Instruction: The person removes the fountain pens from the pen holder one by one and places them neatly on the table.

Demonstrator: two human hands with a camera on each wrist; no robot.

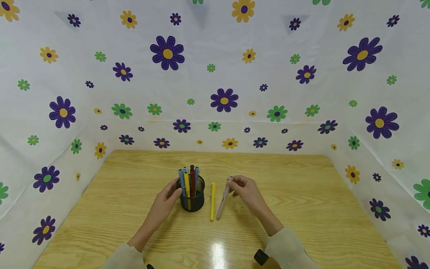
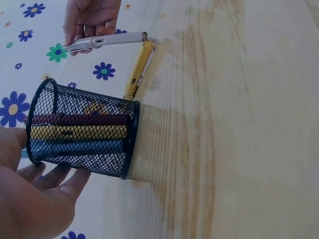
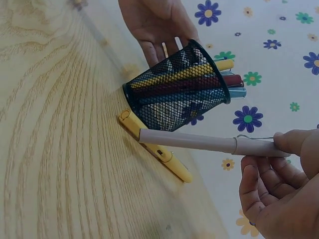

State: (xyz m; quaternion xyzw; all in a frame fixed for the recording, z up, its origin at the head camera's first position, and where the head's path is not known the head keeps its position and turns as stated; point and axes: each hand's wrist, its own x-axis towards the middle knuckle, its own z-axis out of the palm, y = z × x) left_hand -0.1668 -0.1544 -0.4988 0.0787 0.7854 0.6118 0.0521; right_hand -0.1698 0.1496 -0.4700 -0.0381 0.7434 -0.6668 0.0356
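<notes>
A black mesh pen holder [image 1: 197, 203] stands upright on the table. Inside it are a yellow pen [image 1: 186, 181], a dark red pen [image 1: 192, 178] and several blue pens [image 1: 181, 179]. My left hand [image 1: 162, 205] holds the holder's left side, thumb near the rim and fingers against the mesh. Between thumb and fingers, my right hand [image 1: 247, 192] pinches a pale greyish-pink pen [image 3: 194, 141] by its clip end. That pen tilts, its other end pointing down toward the table. Beside the holder lies another yellow pen [image 1: 212, 203], just left of the pale pen.
The wood-grain table [image 1: 134, 175] reaches back to a white flower-printed cloth [image 1: 201, 82], which also rises on the left and right sides. A bright light reflection lies on the table's near part.
</notes>
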